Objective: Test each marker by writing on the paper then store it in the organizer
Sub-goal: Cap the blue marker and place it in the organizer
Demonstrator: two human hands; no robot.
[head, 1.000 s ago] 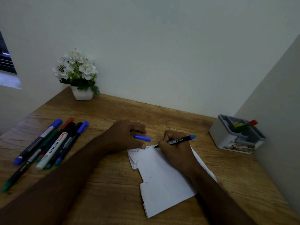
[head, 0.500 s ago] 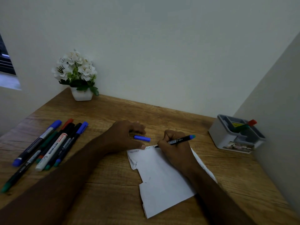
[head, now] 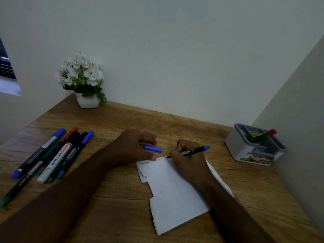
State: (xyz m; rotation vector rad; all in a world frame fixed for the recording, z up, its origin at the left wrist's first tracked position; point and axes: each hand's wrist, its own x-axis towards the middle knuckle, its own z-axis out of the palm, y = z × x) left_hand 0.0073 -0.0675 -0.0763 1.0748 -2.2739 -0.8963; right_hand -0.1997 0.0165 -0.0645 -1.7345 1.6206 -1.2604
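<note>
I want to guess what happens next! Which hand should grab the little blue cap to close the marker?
Probably the left hand: the blue cap lies just beside its fingers, and it holds nothing. The right hand is busy gripping the marker on the paper.

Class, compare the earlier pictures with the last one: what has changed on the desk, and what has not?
Very little. The right hand keeps its grip on the marker, tip at the top edge of the paper, writing rightward. The left hand stays pressing the paper's corner. The blue cap, spare markers and organizer have not moved.
</note>
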